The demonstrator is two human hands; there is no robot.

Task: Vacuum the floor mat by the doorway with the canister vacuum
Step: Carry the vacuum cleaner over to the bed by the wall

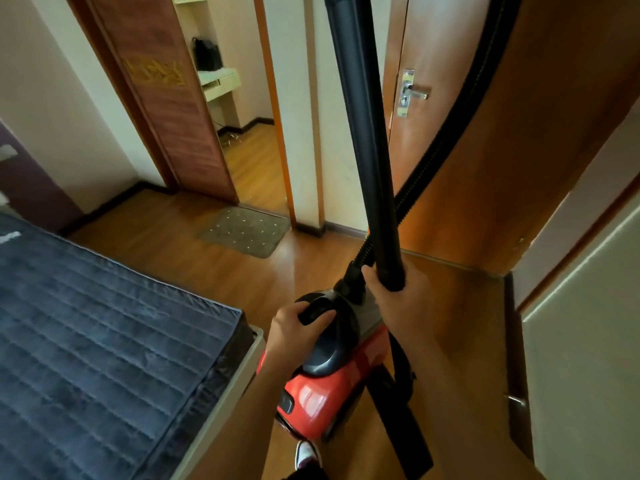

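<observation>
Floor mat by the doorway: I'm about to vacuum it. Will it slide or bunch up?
The floor mat looks thin and small, so probably light and floppy. On the glossy wooden floor it may slide.

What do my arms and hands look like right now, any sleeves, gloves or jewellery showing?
The left hand and right hand wear no gloves. Both forearms are uncovered down to the bottom of the picture, with no sleeve in view. No watch, bracelet or ring shows on the sides the head camera sees.
</observation>
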